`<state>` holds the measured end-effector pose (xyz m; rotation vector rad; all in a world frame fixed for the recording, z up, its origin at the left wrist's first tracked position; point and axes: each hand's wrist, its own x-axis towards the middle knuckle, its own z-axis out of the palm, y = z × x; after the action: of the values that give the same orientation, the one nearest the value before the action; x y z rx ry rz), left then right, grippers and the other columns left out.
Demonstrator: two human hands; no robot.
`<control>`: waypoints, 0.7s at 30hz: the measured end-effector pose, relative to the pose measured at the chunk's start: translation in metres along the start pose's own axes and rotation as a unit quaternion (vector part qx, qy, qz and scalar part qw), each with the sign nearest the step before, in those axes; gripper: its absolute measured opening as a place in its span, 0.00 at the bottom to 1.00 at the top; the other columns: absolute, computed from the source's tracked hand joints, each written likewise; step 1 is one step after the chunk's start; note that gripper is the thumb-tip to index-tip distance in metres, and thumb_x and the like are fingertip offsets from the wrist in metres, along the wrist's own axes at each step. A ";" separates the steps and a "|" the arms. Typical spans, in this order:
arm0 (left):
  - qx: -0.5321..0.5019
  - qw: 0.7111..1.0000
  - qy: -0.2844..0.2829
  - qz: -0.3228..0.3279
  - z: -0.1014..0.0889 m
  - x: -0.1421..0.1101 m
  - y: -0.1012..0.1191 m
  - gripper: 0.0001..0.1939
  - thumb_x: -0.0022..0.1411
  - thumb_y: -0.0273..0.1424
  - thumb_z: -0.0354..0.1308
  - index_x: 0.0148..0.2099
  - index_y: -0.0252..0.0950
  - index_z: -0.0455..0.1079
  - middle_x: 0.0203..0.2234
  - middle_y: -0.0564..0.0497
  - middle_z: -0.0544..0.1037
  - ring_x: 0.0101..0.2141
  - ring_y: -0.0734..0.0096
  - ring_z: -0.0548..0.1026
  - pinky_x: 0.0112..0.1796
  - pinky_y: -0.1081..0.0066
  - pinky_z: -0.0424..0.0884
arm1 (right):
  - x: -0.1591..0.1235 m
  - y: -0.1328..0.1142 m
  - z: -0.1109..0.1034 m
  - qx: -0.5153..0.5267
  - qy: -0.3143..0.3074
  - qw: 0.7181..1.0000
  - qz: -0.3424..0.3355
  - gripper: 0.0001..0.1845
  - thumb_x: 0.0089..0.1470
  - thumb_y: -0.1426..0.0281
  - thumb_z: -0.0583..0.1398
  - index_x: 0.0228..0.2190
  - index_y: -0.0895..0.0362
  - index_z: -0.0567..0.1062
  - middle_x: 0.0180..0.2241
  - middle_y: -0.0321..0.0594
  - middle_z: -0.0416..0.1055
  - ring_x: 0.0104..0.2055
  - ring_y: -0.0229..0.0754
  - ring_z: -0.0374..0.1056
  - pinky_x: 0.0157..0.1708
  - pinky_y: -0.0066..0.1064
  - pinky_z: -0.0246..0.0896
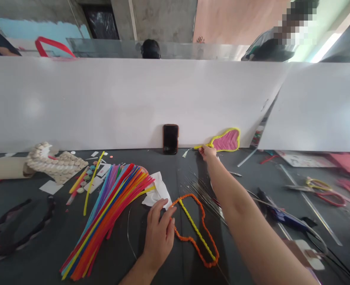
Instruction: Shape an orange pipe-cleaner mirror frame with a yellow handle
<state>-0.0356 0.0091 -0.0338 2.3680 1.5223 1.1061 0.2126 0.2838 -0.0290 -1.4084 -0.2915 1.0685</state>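
Note:
My right hand (207, 152) reaches far forward, its fingers closed on the thin yellow stem of a pink fan-shaped piece with a yellow fuzzy edge (226, 141). A small pale tassel (185, 153) hangs at the stem's left end. Nearer to me, my left hand (159, 227) lies low over the table, fingers spread, with fingertips at the left side of an orange pipe-cleaner outline (203, 211). A twisted yellow pipe cleaner (196, 225) runs through the middle of that outline. Behind my left fingers lies a crumpled white paper (159, 190).
A bundle of coloured pipe cleaners (109, 217) lies left, beside a dark headband (44, 221). A phone (170, 139) leans on the white partition (118, 103). Thin wires (204, 194), a blue glue gun (284, 217) and scissors (317, 190) lie right. People are beyond the partition.

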 end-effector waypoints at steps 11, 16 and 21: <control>-0.005 1.000 -0.001 -0.005 -0.001 0.002 0.005 0.19 0.58 0.18 0.47 0.49 0.39 0.66 0.49 0.45 0.65 0.53 0.61 0.63 0.52 0.54 0.63 | -0.043 -0.014 -0.003 0.023 -0.002 0.980 -0.196 0.02 0.50 0.75 0.52 0.29 0.57 0.64 0.21 0.30 0.67 0.17 0.28 0.60 0.18 0.21 0.57; -0.024 1.000 0.006 0.003 0.000 0.001 0.006 0.18 0.57 0.18 0.48 0.47 0.39 0.67 0.48 0.45 0.66 0.52 0.61 0.63 0.52 0.53 0.63 | -0.098 -0.058 -0.003 0.031 -0.100 0.930 -0.354 0.08 0.49 0.75 0.52 0.33 0.54 0.59 0.29 0.32 0.71 0.17 0.27 0.59 0.17 0.21 0.54; -0.043 0.999 0.015 0.000 0.002 0.000 0.005 0.18 0.57 0.18 0.47 0.47 0.40 0.65 0.47 0.46 0.67 0.52 0.61 0.63 0.53 0.52 0.61 | -0.163 -0.112 -0.014 -0.025 -0.283 0.882 -0.375 0.08 0.49 0.73 0.55 0.32 0.54 0.60 0.26 0.31 0.70 0.18 0.27 0.60 0.17 0.22 0.53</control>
<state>-0.0307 0.0066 -0.0328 2.3047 1.4527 1.1878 0.1840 0.1754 0.1346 -0.8502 -1.1938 0.7811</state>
